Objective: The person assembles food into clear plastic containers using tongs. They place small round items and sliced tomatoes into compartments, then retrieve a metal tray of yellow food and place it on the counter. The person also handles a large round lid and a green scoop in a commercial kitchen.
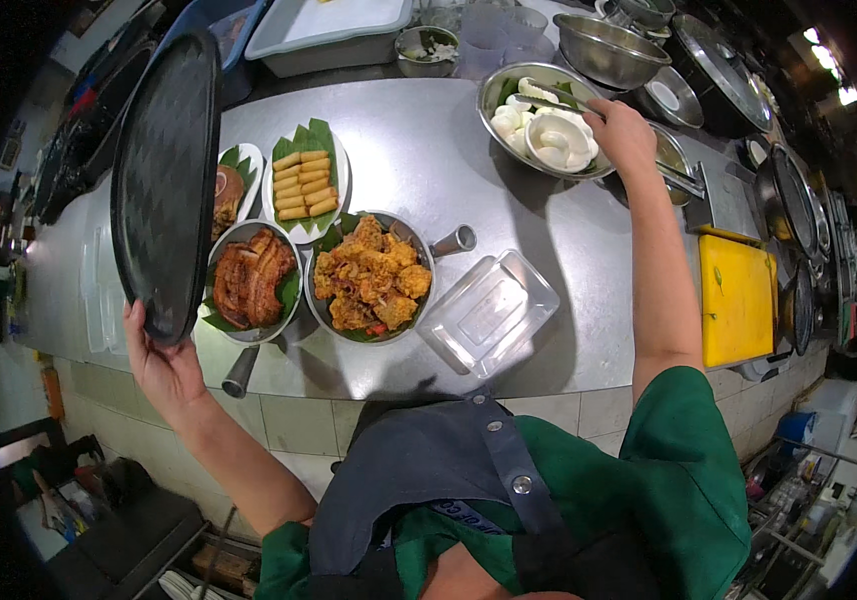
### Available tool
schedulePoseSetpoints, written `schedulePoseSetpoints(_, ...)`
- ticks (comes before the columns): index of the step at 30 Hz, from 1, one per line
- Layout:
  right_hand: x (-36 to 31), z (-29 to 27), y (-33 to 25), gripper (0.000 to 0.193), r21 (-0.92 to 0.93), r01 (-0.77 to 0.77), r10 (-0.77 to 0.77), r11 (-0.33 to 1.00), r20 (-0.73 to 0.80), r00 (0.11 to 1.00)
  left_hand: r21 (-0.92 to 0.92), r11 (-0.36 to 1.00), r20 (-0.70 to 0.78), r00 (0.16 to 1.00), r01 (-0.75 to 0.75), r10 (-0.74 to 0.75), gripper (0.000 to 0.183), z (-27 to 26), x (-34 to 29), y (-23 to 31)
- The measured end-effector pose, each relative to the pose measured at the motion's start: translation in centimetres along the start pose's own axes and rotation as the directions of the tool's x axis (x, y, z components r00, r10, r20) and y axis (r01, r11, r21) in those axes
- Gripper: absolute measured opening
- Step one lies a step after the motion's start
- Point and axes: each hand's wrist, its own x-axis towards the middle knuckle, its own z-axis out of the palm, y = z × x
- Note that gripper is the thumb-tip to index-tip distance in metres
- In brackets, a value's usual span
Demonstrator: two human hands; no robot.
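Observation:
At the left, my left hand grips the lower edge of a black oval serving tray, tilted up on its side. My right hand is closed around metal tongs over a steel bowl. Inside that bowl are rounded white pieces, some green leaf and a small white bowl. Beside the tray, fried spring rolls lie on a leaf-lined white plate. Nearer me, one handled pan holds browned meat and another holds battered fried pieces.
A clear plastic container sits near the table's front edge. At the right lies a yellow cutting board. Steel bowls and a pale grey tub line the back. A partly hidden white plate stands by the tray.

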Motion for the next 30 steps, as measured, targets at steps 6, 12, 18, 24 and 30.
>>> schedulePoseSetpoints(6,2.2,-0.3,-0.4,0.035,-0.062,-0.136,0.138,0.989,0.023,0.99,-0.01,0.999,-0.141,0.989,-0.039,0.037,0.006,-4.3,-1.5,1.1)
schedulePoseSetpoints(12,5.1,3.1,-0.5,0.032,-0.148,-0.136,0.144,0.98,0.046,0.989,-0.082,0.997,-0.189,0.982,-0.005,-0.01,0.007,-6.8,-1.4,0.0)
schedulePoseSetpoints(18,5.5,5.0,-1.8,0.029,-0.141,-0.135,0.148,0.981,0.088,0.985,-0.055,0.998,-0.052,0.998,0.039,-0.042,0.013,-7.9,-1.3,1.2)
schedulePoseSetpoints(24,6.1,6.2,0.6,0.031,-0.008,-0.19,0.189,0.982,0.138,0.972,-0.062,0.998,0.042,0.999,0.028,-0.026,0.014,-9.9,-0.8,1.7)
schedulePoseSetpoints(30,3.7,4.3,5.4,0.028,0.626,-0.581,0.147,0.52,0.605,0.783,-0.053,0.998,0.042,0.999,0.03,-0.027,0.01,-11.5,-0.5,2.2)
